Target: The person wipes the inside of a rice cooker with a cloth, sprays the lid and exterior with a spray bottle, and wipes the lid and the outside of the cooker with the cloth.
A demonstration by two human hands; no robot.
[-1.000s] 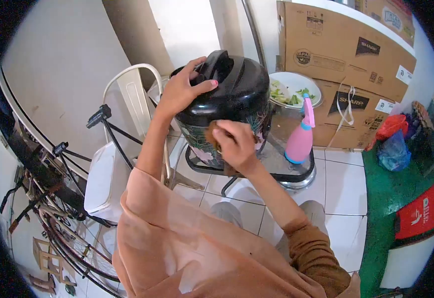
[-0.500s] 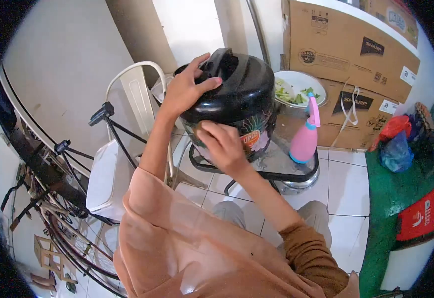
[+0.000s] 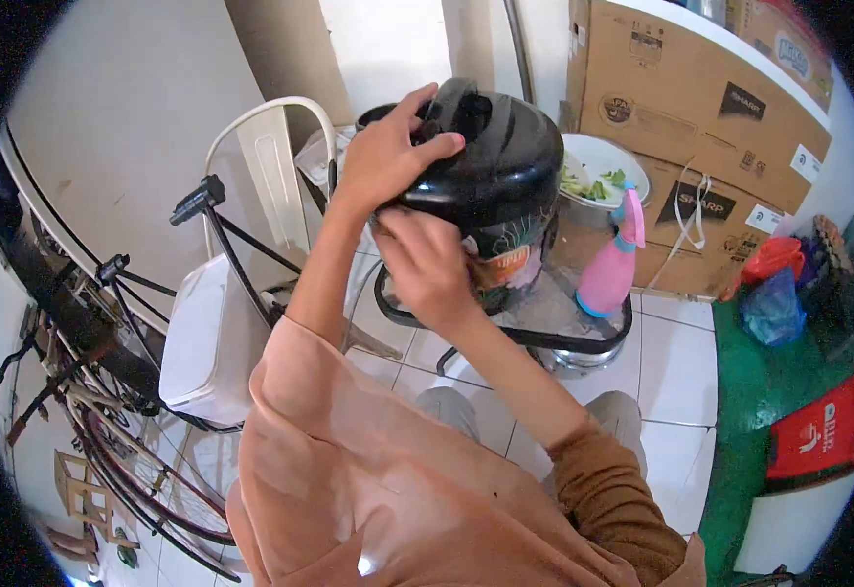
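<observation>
A black rice cooker [image 3: 505,161] with a flowered body stands tilted on a small round glass table [image 3: 564,342]. My left hand [image 3: 388,157] grips the cooker's lid near the handle, fingers spread over the top. My right hand [image 3: 427,269] presses against the cooker's near side below the lid. The brown cloth it held in the earlier frames is hidden under the palm now.
A pink spray bottle [image 3: 611,269] and a white bowl of greens [image 3: 608,171] sit on the table beside the cooker. Cardboard boxes [image 3: 701,98] stand behind. A white chair [image 3: 270,166], a white bin [image 3: 207,342] and a bicycle [image 3: 104,323] are at left. A green mat [image 3: 769,391] with bags lies at right.
My right hand has slid left and upward along the cooker's side, covering the cloth. The cooker has tipped and risen slightly under my left hand.
</observation>
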